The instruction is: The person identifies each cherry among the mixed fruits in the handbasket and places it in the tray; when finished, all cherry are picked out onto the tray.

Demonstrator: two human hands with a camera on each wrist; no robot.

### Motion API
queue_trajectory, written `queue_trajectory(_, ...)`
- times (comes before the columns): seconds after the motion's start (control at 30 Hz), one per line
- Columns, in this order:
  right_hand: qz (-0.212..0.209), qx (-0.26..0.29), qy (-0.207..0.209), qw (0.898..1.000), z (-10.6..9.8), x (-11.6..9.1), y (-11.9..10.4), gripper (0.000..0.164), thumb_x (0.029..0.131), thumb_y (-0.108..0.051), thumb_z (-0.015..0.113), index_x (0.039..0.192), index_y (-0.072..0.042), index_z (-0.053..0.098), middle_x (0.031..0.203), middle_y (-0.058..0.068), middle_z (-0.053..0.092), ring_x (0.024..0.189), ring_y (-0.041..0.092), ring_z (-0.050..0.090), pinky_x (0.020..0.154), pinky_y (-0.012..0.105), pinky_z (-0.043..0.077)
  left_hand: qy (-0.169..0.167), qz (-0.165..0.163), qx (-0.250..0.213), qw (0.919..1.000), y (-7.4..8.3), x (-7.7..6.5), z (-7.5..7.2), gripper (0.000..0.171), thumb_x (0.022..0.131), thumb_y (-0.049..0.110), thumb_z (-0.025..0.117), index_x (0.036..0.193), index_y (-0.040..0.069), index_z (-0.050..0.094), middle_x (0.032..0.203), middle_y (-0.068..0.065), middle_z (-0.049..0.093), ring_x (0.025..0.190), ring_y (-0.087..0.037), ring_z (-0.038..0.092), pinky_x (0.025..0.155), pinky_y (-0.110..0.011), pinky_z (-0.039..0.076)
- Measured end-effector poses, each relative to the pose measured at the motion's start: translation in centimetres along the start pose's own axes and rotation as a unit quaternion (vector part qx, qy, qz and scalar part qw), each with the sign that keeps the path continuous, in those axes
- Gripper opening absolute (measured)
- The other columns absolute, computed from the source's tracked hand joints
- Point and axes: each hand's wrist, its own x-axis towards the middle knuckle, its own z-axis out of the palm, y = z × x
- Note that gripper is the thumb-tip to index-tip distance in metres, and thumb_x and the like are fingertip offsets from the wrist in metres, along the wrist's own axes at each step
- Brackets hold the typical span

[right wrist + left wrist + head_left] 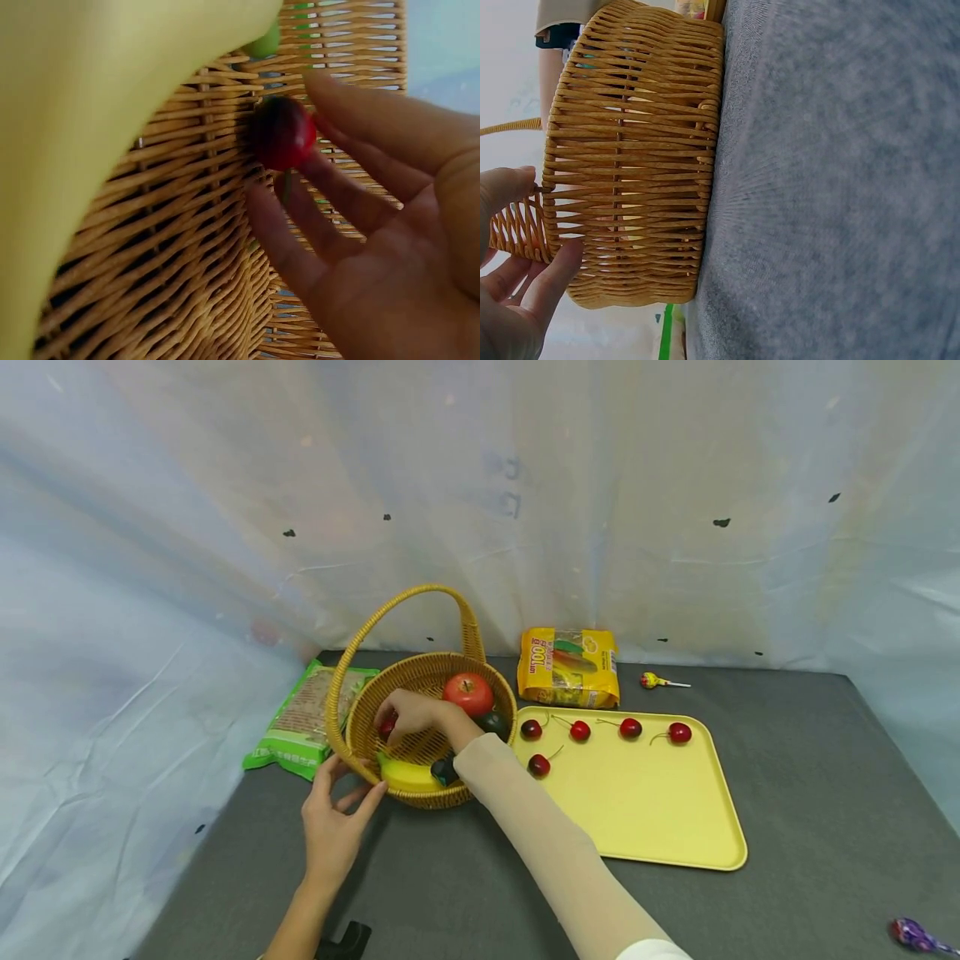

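A wicker basket (431, 799) with a tall arched handle stands left of the tray. My left hand (333, 822) grips it where the handle meets the rim, thumb and fingers on either side of the weave (641, 165). Inside the basket reaches my right hand (412, 712), its fingers loosely spread around a dark red cherry (283, 133). That cherry lies close against the wicker, fingertips right beside it. A banana (408, 775), a red apple (468, 693) and a dark green round fruit (492, 723) share the basket, partly covered by my right arm.
Several stemmed cherries (579, 731) lie on a yellow tray (645, 810) to the right. Behind it sit a yellow snack packet (568, 667) and a lollipop (663, 681). A green-edged bag (300, 714) lies behind the basket's left. A purple-wrapped lollipop (917, 935) is at the front right.
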Motion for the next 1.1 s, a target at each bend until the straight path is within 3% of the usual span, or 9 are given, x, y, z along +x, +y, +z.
queue_trajectory(0.17,0.022,-0.011,-0.019,1.0,0.2,-0.3,-0.2,0.026,0.085,0.009,0.073,0.111,0.0,0.073,0.1,0.006,0.071,0.086,0.014,0.064,0.071,0.021,0.057,-0.002,-0.002,0.002,1.0,0.0,0.0,0.0,0.061,0.078,-0.019,0.075,0.133,-0.01,0.051,0.11,-0.023,0.06,0.107,-0.036,0.06,0.077,-0.028,0.063)
queue_trajectory(0.37,0.043,-0.021,-0.038,0.998,0.1,-0.6,-0.2,0.025,0.082,0.016,0.068,0.102,0.003,0.074,0.093,0.009,0.071,0.076,0.016,0.059,0.064,0.027,0.057,0.001,0.01,-0.006,0.9999,0.0,0.0,0.0,0.06,0.076,-0.02,0.075,0.131,-0.012,0.052,0.109,-0.033,0.057,0.105,-0.03,0.061,0.076,-0.027,0.062)
queue_trajectory(0.5,0.008,0.006,-0.023,1.0,-0.4,-0.8,-0.5,0.026,0.083,0.015,0.07,0.107,0.004,0.072,0.097,0.009,0.07,0.08,0.015,0.06,0.067,0.025,0.055,0.003,0.009,-0.012,0.9999,0.0,0.0,0.1,0.06,0.077,-0.02,0.075,0.131,-0.012,0.052,0.108,-0.033,0.057,0.106,-0.033,0.06,0.077,-0.027,0.062)
queue_trajectory(0.63,-0.048,0.066,-0.005,0.997,-1.5,-1.8,-1.2,0.028,0.087,0.01,0.07,0.114,0.007,0.068,0.104,0.014,0.069,0.09,0.022,0.064,0.08,0.035,0.06,0.003,0.012,-0.017,0.9998,-0.1,-0.1,0.1,0.061,0.077,-0.021,0.075,0.133,-0.01,0.052,0.109,-0.029,0.059,0.108,-0.029,0.06,0.077,-0.026,0.062)
queue_trajectory(0.73,-0.077,0.08,0.005,0.994,-2.7,-3.3,-1.4,0.027,0.09,0.004,0.071,0.117,0.007,0.067,0.107,0.014,0.068,0.095,0.026,0.066,0.086,0.043,0.06,0.001,0.009,-0.02,0.9998,-0.1,-0.1,0.1,0.062,0.078,-0.021,0.074,0.134,-0.009,0.052,0.11,-0.026,0.06,0.11,-0.023,0.06,0.078,-0.025,0.062)
queue_trajectory(0.87,-0.106,0.06,0.036,0.992,-4.9,-6.2,-0.8,0.028,0.091,-0.004,0.073,0.117,0.003,0.068,0.109,0.009,0.068,0.097,0.022,0.065,0.088,0.034,0.058,-0.001,0.004,-0.029,0.9996,-0.2,-0.1,0.0,0.062,0.078,-0.021,0.073,0.134,-0.008,0.052,0.11,-0.028,0.059,0.112,-0.02,0.059,0.08,-0.024,0.061)
queue_trajectory(1.0,-0.125,0.067,0.068,0.988,-7.2,-10.4,0.5,0.027,0.09,-0.005,0.073,0.116,0.002,0.068,0.113,0.013,0.067,0.1,0.023,0.064,0.09,0.034,0.057,0.001,0.012,-0.03,0.9995,-0.5,-0.3,0.0,0.063,0.077,-0.023,0.073,0.135,-0.007,0.052,0.111,-0.027,0.059,0.113,-0.015,0.059,0.08,-0.021,0.06)
queue_trajectory(1.1,-0.116,0.074,0.091,0.986,-8.2,-14.2,2.0,0.029,0.09,-0.004,0.071,0.118,0.004,0.067,0.115,0.016,0.067,0.101,0.024,0.064,0.088,0.036,0.058,0.0,0.009,-0.026,0.9996,-0.2,-0.2,0.0,0.062,0.077,-0.022,0.073,0.134,-0.009,0.052,0.111,-0.028,0.059,0.113,-0.014,0.058,0.079,-0.023,0.061)
